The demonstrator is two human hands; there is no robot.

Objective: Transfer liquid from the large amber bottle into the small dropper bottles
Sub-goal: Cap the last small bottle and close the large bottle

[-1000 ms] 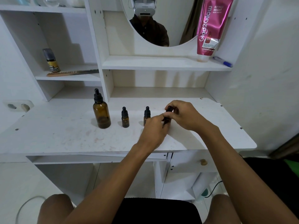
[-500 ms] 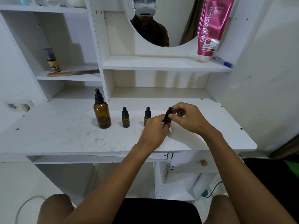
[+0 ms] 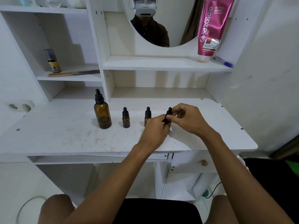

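The large amber bottle [image 3: 102, 114] with a black dropper cap stands on the white desk [image 3: 56, 135], left of centre. Two small amber dropper bottles, capped, stand to its right: one [image 3: 126, 118] free, another [image 3: 147, 114] partly hidden behind my left hand [image 3: 154, 130]. My left hand wraps the body of a third small dropper bottle, which is mostly hidden. My right hand [image 3: 188, 118] pinches that bottle's black dropper cap [image 3: 169, 111] with fingertips.
A shelf unit rises behind the desk with an oval mirror [image 3: 161, 21]. A pink tube [image 3: 211, 28] and a blue pen [image 3: 224, 62] lie on the middle shelf. A small spray bottle [image 3: 52, 61] and a comb [image 3: 72, 73] sit on the left shelf. A wall socket [image 3: 19, 106] is far left.
My right hand has shifted its fingers on the dropper cap, and the cap's black bulb now shows above my fingers. The other bottles have not moved.
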